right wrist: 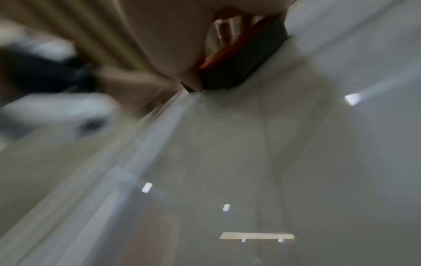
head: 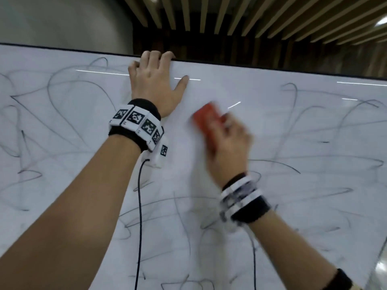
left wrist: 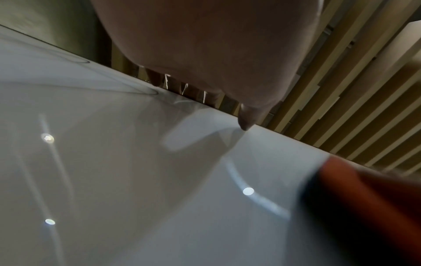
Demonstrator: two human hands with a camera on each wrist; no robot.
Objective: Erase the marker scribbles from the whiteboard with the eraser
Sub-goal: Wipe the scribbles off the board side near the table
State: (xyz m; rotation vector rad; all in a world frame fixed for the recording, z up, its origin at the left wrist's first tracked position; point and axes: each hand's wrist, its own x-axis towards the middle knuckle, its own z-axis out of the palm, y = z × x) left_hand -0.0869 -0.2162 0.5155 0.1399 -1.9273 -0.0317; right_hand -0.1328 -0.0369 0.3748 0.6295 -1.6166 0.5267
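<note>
A large whiteboard (head: 272, 126) fills the head view, covered in thin black marker scribbles (head: 69, 105) to the left, right and below. My right hand (head: 228, 143) grips a red eraser (head: 207, 120) with a dark felt pad (right wrist: 241, 66) pressed flat on the board; hand and eraser are motion-blurred. The patch around the eraser looks wiped. My left hand (head: 155, 78) holds the board's top edge, fingers curled over the rim, thumb flat on the surface. In the left wrist view the eraser (left wrist: 341, 189) shows at the lower right.
The board's dark top rim (head: 272, 69) runs across the head view. Behind it are a wooden slatted ceiling (head: 251, 15) and a pale wall (head: 62, 19). Black cables (head: 139, 216) hang from both wrist bands in front of the board.
</note>
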